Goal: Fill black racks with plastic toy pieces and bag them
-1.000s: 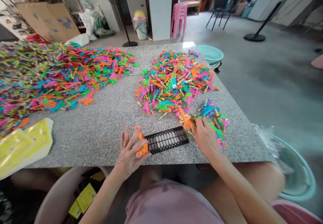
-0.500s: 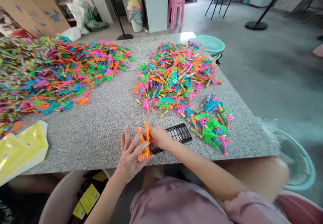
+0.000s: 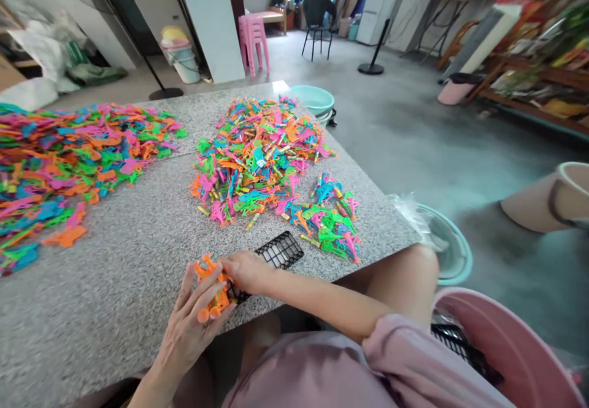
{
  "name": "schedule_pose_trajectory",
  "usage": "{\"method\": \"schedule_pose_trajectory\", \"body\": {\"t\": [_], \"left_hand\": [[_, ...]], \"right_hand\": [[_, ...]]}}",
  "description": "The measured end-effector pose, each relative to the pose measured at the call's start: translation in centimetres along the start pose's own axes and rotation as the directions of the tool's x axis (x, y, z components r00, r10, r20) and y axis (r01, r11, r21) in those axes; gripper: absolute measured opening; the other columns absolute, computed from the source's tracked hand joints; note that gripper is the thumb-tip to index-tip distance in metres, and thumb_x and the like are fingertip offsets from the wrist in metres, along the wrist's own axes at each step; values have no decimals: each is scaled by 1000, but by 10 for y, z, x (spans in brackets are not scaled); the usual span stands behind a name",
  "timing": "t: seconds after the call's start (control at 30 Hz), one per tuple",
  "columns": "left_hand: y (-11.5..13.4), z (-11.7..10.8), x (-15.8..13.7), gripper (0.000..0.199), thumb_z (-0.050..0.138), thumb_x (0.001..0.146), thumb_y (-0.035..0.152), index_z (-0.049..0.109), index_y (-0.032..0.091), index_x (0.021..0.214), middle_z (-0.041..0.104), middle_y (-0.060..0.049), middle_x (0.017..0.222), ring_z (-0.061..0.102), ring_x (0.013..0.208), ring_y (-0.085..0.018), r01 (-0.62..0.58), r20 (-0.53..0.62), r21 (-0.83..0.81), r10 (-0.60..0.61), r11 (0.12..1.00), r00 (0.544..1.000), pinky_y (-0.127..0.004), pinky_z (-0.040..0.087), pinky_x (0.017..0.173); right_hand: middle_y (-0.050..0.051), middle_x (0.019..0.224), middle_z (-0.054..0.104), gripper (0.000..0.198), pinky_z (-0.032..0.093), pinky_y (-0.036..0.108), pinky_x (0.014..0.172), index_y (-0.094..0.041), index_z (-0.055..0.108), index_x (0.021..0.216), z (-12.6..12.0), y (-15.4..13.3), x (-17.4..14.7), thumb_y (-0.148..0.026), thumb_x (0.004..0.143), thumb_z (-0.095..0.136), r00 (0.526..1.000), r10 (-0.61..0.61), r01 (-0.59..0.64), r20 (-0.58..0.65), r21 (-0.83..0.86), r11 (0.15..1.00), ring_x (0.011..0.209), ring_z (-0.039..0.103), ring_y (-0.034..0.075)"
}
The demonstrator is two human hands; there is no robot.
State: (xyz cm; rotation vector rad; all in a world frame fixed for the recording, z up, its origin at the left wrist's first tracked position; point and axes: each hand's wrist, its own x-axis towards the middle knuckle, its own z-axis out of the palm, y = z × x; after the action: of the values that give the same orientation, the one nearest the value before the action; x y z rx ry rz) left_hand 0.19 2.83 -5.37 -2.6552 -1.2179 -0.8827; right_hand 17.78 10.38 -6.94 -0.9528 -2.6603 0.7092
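Several orange plastic toys (image 3: 217, 298) stand bunched together near the front edge of the table. My left hand (image 3: 186, 319) curves around them from the left, with its fingers over their near side. From the right, my right hand (image 3: 246, 271) presses against the same bunch with its fingers curled in, and its fingertips are partly hidden. A black plastic grid tray (image 3: 281, 251) lies slanted on the table under my right hand. Its left end is covered by the hand and the toys.
A big heap of mixed coloured plastic toys (image 3: 257, 156) lies beyond my hands, with a smaller pile (image 3: 329, 218) to its right. Another heap (image 3: 92, 150) spreads at the far left. Beside my leg stands a pink tub (image 3: 497, 328); teal basins (image 3: 453, 236) are past the table's edge.
The view has swung to the right, so the table's contents sit further left. Both hands stay at the orange toys, which now sit closer together between them.
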Motion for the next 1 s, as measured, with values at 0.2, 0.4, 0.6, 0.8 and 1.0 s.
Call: {"method": "schedule_pose_trajectory", "body": {"t": [0.2,0.4,0.6,0.8,1.0], "left_hand": [[-3,0,0,32,61,91,24,55,22,122,69,-6,118,27,145,-29,3,-20,25,-2,1000,1000,-55,38,114],[-5,-4,5,37,61,90,28,55,18,126,69,-9,118,26,145,-33,9,36,63,-11,998,999,-52,43,110],[-3,-8,5,40,59,92,29,53,21,130,67,-7,124,30,144,-30,45,98,26,-47,999,994,-50,42,112],[-2,-6,3,41,59,91,24,52,19,131,64,-8,129,19,147,-31,68,104,-8,-67,998,992,-54,37,114],[-1,-6,3,41,59,91,22,51,19,131,62,-7,132,14,148,-31,86,109,-35,-81,996,991,-55,36,114]], "right_hand": [[14,121,59,34,47,35,95,-17,58,113,-42,48,-102,-2,83,52,882,385,-449,-272,-234,862,112,56,23],[21,115,59,44,53,31,73,-7,55,117,-62,56,-92,6,75,53,835,542,-518,-98,-476,711,98,63,27],[19,96,68,37,53,29,73,-6,55,115,-58,44,-68,6,81,47,752,654,-621,-83,-422,661,91,69,25],[12,93,70,24,52,29,75,-11,60,104,-98,77,-75,-5,83,52,809,546,-577,-218,-115,809,85,68,21],[0,66,65,10,53,26,62,-17,59,81,-131,128,-99,-26,85,58,723,652,-429,-230,590,684,60,64,14]]}}
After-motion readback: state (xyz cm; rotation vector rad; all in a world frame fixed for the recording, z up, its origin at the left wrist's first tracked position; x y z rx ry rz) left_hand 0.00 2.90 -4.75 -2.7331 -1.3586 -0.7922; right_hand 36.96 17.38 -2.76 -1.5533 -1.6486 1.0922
